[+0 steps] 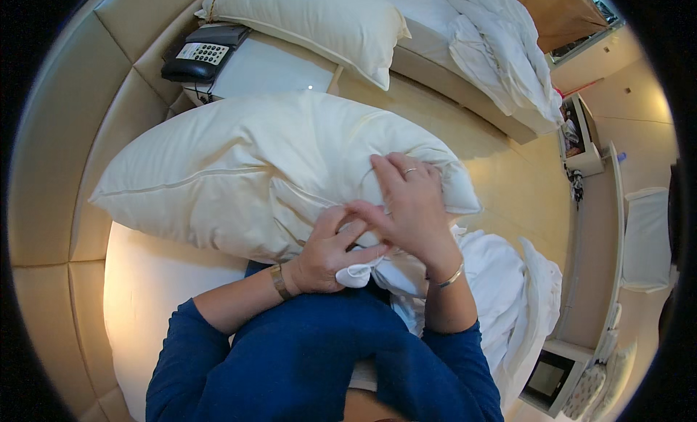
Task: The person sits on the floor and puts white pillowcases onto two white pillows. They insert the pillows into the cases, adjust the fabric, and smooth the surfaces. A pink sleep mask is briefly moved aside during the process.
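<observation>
A large white pillow (218, 204) with a piped seam lies across in front of my body. My left hand (326, 247), with a metal band at the wrist, is at the pillow's near edge, fingers curled near the seam; a bunched bit of white fabric (353, 276) sticks out by its palm. My right hand (411, 209), wearing a ring and a bangle, rests on the pillow's right part with its fingertips on the cover. Its thumb meets the fingers of my left hand. Whether a thin thread or cloth edge is pinched between them is not clear.
Beyond the pillow stand a white nightstand (272, 68) with a black telephone (201, 54), a second white pillow (310, 24) and another bed with a rumpled white duvet (490, 46). White bedding (490, 275) is heaped at right. A padded headboard (49, 177) borders the left side.
</observation>
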### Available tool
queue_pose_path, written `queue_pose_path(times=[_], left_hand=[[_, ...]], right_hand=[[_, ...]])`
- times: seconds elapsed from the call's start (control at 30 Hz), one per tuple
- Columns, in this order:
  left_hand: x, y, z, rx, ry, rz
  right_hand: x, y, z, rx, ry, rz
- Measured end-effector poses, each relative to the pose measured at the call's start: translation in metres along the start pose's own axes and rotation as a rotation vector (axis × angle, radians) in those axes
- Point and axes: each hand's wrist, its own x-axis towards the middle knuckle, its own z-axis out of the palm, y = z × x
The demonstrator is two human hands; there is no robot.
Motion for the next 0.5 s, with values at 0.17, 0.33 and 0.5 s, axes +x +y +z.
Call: queue_pose_path(times=[0.17,0.33,0.5], left_hand=[[-0.012,0.002,-0.006,-0.084,-0.143,0.048],[-0.018,-0.002,0.001,-0.717,-0.066,-0.251],[-0.017,0.004,0.007,-1.229,0.101,-0.642]], right_hand=[[-0.011,0.043,-0.010,0.161,-0.021,0.076],[-0.021,0.056,-0.017,0.245,-0.073,0.165],[-0.036,0.054,0.017,0.030,0.108,0.100]])
